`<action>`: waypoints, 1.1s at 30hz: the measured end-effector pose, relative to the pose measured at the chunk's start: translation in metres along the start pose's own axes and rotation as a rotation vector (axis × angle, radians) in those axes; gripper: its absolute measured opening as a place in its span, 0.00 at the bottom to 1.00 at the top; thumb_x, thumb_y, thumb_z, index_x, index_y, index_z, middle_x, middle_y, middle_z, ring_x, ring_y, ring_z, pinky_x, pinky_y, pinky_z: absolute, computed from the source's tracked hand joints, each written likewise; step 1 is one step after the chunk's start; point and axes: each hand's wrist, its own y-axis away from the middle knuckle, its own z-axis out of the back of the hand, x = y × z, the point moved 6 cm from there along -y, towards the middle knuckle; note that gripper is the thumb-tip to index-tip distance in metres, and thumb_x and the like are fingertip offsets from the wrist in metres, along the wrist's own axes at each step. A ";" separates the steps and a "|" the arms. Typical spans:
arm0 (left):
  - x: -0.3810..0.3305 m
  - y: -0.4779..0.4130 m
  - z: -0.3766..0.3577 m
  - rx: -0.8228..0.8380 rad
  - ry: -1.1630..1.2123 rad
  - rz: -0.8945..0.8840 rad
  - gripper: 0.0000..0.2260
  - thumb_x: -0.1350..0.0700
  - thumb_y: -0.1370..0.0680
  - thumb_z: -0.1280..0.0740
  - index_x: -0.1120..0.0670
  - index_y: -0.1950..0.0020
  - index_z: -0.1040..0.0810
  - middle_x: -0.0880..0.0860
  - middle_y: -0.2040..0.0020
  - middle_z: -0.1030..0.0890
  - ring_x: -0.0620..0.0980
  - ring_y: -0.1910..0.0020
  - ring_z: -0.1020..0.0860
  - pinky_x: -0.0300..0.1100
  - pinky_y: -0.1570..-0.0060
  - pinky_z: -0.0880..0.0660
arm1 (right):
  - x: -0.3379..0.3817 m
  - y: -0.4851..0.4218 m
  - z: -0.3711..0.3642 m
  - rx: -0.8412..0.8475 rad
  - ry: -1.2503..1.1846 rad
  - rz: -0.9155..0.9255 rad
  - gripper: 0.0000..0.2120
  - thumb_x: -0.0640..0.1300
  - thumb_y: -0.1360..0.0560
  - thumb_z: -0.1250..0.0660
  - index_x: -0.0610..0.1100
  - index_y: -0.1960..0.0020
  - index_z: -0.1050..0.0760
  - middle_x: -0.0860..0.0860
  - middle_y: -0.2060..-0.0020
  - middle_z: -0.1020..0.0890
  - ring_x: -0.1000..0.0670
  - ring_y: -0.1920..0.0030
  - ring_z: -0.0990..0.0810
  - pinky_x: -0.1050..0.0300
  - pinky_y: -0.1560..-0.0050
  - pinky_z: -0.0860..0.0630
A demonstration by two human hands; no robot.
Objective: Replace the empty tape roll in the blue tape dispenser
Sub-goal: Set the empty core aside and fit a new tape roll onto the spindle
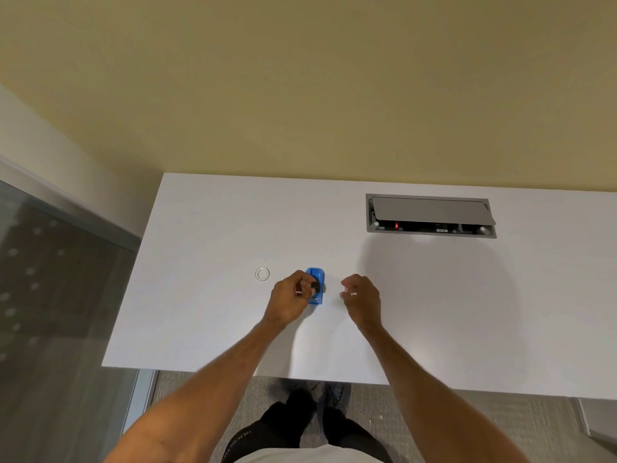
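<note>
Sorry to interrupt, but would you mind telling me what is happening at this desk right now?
A person stands at a white desk working on a small blue tape dispenser. The left hand is on the dispenser and pinches a small dark part at its top. The right hand hovers just beside it, fingers curled, apparently holding nothing. A clear ring, likely a tape roll, lies flat on the desk left of the dispenser, apart from it. A cable box sits open further back.

white desk point(434, 295) against a tan wall point(300, 95) | recessed grey cable box point(430, 213) at far right, lid tilted open, small red light inside, possibly a switch | grey carpet point(434, 426) below | glass panel point(50, 279) at left
</note>
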 end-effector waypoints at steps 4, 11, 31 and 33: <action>-0.001 0.000 -0.004 0.003 0.014 0.011 0.13 0.56 0.22 0.32 0.35 0.55 0.24 0.42 0.52 0.14 0.49 0.50 0.14 0.50 0.45 0.18 | -0.016 0.006 0.013 -0.018 0.216 -0.055 0.14 0.37 0.26 0.29 0.52 0.46 0.23 0.53 0.47 0.23 0.47 0.51 0.20 0.54 0.56 0.23; -0.007 -0.009 -0.013 0.027 -0.005 0.037 0.11 0.56 0.20 0.28 0.39 0.54 0.24 0.46 0.48 0.14 0.50 0.48 0.14 0.51 0.42 0.17 | -0.028 -0.005 0.003 0.120 0.429 -0.039 0.30 0.49 0.28 0.22 0.51 0.30 0.31 0.49 0.38 0.27 0.45 0.42 0.21 0.52 0.55 0.20; -0.013 -0.028 -0.006 0.038 -0.049 0.004 0.08 0.52 0.19 0.28 0.49 0.40 0.17 0.49 0.43 0.13 0.53 0.45 0.15 0.54 0.41 0.17 | -0.025 -0.029 -0.020 0.110 0.526 -0.029 0.24 0.50 0.23 0.26 0.47 0.33 0.32 0.45 0.39 0.29 0.45 0.44 0.21 0.51 0.57 0.16; -0.010 -0.027 -0.004 0.037 -0.032 0.015 0.08 0.52 0.19 0.27 0.49 0.40 0.17 0.48 0.45 0.13 0.53 0.46 0.14 0.55 0.42 0.16 | -0.024 -0.027 -0.018 0.111 0.473 -0.032 0.22 0.50 0.23 0.26 0.47 0.35 0.31 0.46 0.40 0.28 0.44 0.46 0.20 0.50 0.56 0.16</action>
